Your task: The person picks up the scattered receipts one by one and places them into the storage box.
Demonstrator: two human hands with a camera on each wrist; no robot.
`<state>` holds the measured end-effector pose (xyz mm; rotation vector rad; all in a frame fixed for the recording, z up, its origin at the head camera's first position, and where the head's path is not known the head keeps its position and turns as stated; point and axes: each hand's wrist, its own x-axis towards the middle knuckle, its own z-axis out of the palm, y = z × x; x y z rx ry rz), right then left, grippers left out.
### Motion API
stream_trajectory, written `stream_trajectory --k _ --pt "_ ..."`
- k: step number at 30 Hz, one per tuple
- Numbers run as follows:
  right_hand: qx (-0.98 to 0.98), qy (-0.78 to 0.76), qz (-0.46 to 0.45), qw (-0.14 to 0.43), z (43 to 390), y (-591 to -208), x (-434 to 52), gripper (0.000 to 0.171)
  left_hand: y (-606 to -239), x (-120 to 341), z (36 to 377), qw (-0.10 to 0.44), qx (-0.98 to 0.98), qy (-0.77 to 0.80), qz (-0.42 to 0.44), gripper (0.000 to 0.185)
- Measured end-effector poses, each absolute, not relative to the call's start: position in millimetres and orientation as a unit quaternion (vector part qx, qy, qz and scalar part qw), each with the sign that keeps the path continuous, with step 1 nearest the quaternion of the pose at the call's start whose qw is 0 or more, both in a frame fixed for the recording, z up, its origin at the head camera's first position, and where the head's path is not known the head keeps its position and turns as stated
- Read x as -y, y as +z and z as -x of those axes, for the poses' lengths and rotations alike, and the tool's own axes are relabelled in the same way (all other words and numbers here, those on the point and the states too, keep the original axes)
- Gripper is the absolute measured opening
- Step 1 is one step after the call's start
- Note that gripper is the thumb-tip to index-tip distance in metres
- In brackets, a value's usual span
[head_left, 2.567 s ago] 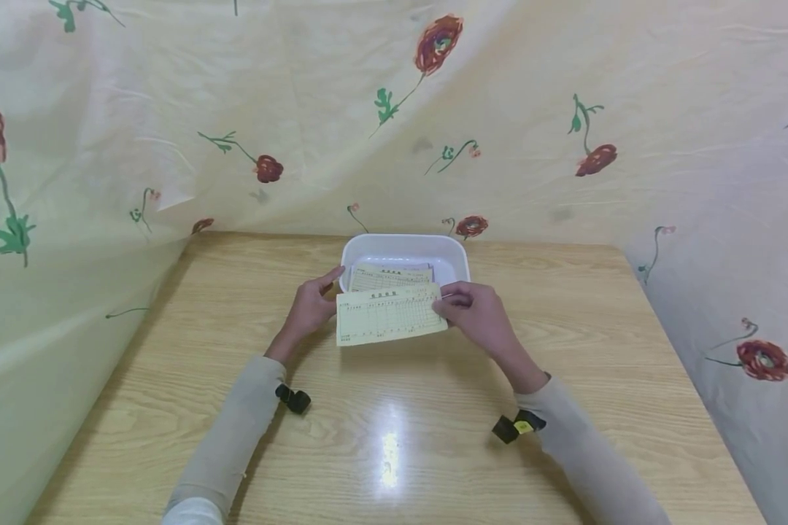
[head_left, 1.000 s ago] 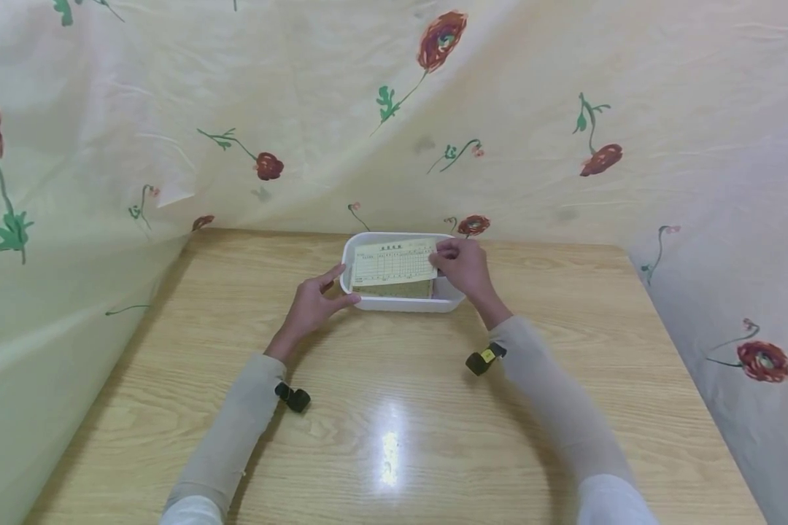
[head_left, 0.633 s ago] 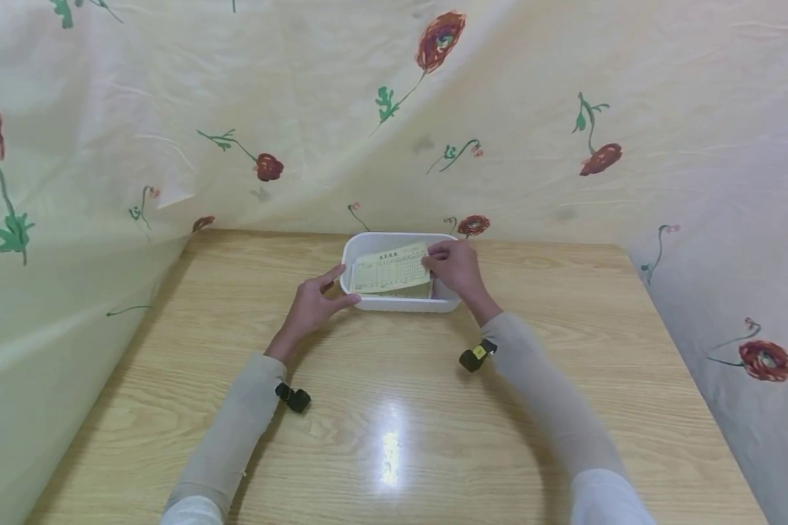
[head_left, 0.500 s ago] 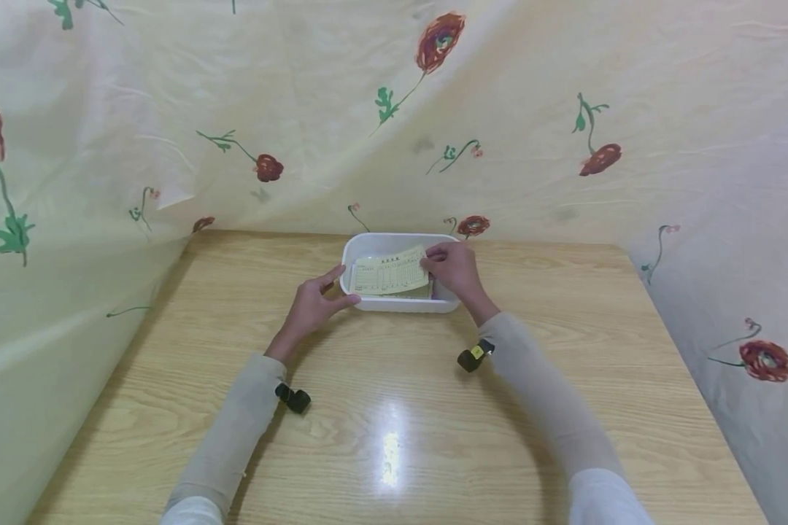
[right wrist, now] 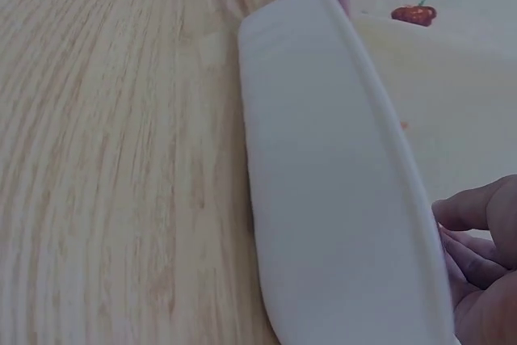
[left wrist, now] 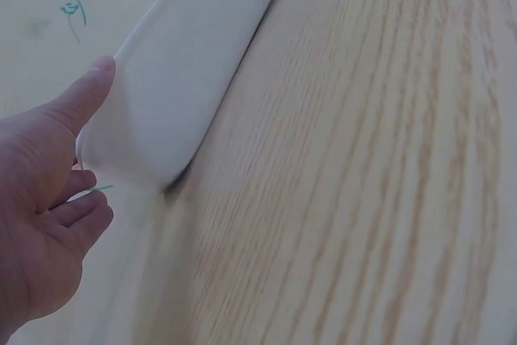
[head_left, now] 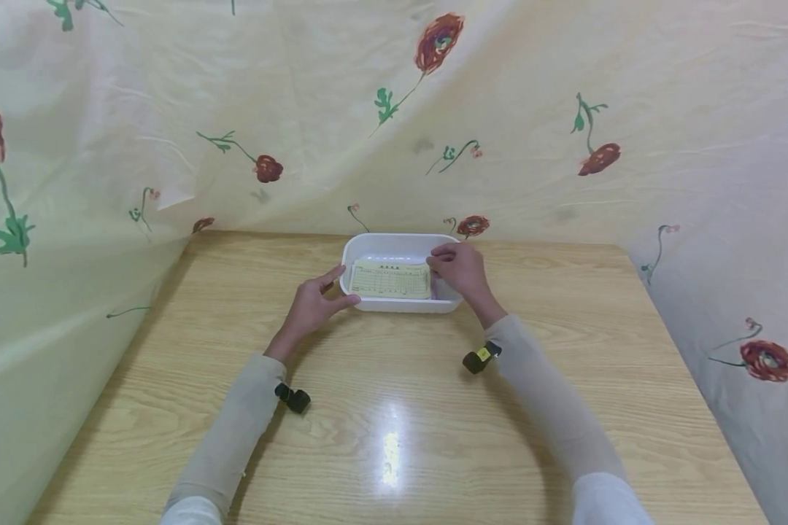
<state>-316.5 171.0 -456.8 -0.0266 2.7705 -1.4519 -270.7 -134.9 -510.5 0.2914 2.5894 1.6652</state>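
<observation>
The paper slip lies flat inside the white tray on the wooden table. The right hand pinches the slip's right edge; the left hand, fingers relaxed, touches the tray's left rim.

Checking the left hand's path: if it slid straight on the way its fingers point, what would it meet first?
Probably the white tray: the left hand points at its near left corner, thumb already at the rim. Beyond lies the paper slip.
</observation>
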Motion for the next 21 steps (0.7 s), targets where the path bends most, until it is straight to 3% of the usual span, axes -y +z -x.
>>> stream_trajectory --k 13,21 --pt "-0.847 -0.531 0.024 -0.031 299 -441 -191 0.025 -503 142 268 0.003 -0.832 0.543 -0.118 0.096" --pt "-0.845 -0.527 0.053 -0.076 273 -426 -216 0.034 -481 164 256 -0.047 -0.894 0.424 -0.14 0.095"
